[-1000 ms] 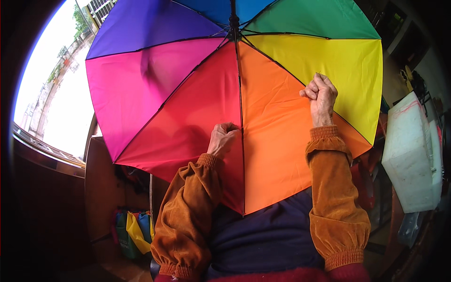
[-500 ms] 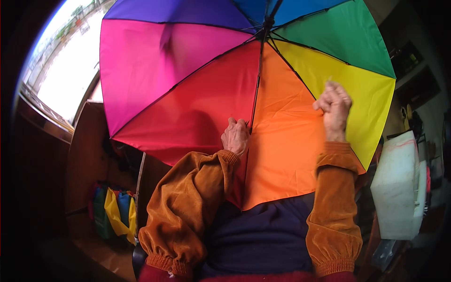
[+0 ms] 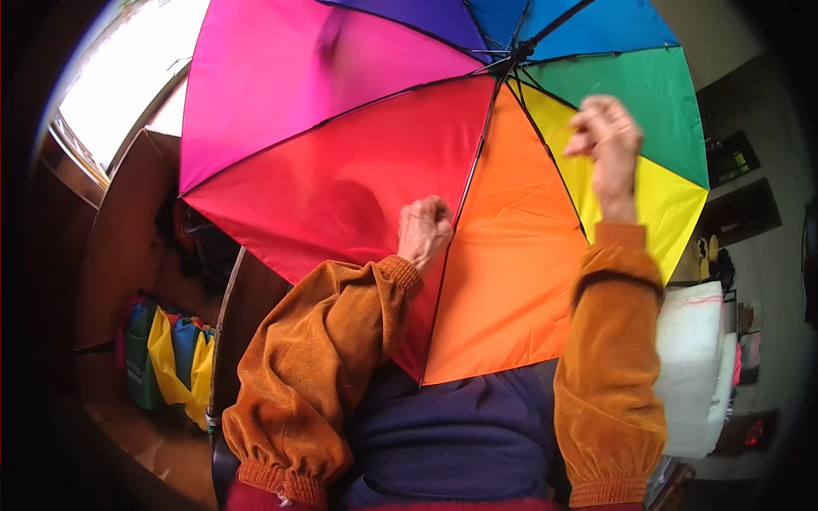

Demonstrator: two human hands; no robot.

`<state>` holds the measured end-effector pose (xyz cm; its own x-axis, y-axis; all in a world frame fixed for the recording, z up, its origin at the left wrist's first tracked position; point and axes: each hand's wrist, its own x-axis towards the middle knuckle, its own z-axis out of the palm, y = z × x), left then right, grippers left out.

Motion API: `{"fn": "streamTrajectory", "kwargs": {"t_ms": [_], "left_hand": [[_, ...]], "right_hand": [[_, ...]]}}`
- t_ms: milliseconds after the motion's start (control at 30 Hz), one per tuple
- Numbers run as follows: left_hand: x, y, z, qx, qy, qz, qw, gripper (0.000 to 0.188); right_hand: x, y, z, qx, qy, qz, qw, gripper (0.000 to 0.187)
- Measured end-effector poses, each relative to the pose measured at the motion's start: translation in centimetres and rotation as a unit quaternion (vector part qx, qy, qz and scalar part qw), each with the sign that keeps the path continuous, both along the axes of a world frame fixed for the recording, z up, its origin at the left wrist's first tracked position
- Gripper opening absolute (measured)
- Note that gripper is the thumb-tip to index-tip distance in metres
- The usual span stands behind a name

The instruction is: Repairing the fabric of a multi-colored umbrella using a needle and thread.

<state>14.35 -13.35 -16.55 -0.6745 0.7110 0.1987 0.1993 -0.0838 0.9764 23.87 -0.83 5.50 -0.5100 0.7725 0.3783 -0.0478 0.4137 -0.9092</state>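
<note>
An opened umbrella [image 3: 366, 170] with panels in several rainbow colours spreads before me, its inner side and black ribs facing me. My left hand [image 3: 426, 232] is closed at the umbrella rib [image 3: 474, 175] between the red and orange panels, its fingertips pressed together there. Up over the yellow panel, apart from the cloth, my right hand [image 3: 607, 140] has its fingers curled in a pinch. Whatever it pinches is too small or blurred to make out. The dark shaft [image 3: 558, 24] rises from the hub at the top. Orange-brown sleeve covers are on both forearms.
Folded multicoloured cloth [image 3: 175, 353], apparently more umbrellas, lies in a brown box [image 3: 111, 264] at the left. A white block-like container [image 3: 694, 366] stands at the right. Bright daylight comes through an opening [image 3: 128, 77] at the upper left. The umbrella's lower edge overlaps my dark-clothed lap [image 3: 452, 434].
My right hand has risen from the lower yellow panel to near the green one. The umbrella's hub has shifted right in view and its panels have turned slightly. My left hand stays at the rib.
</note>
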Motion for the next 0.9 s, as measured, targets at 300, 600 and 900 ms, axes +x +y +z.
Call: {"fn": "streamTrajectory", "kwargs": {"t_ms": [300,600,900], "left_hand": [[-0.2,-0.4,1.3,0.035,-0.204,0.056,0.977,0.019],[-0.1,-0.5,2.0,-0.032,-0.264,0.046,0.963,0.017],[-0.4,-0.4,1.5,-0.002,-0.347,0.034,0.937,0.018]], "right_hand": [[1.1,-5.8,-17.0,0.33,-0.388,0.14,0.849,0.009],[0.1,-5.4,-19.1,0.262,-0.284,0.041,0.921,0.01],[-0.7,-6.2,-16.8,0.018,-0.208,0.033,0.977,0.013]]}}
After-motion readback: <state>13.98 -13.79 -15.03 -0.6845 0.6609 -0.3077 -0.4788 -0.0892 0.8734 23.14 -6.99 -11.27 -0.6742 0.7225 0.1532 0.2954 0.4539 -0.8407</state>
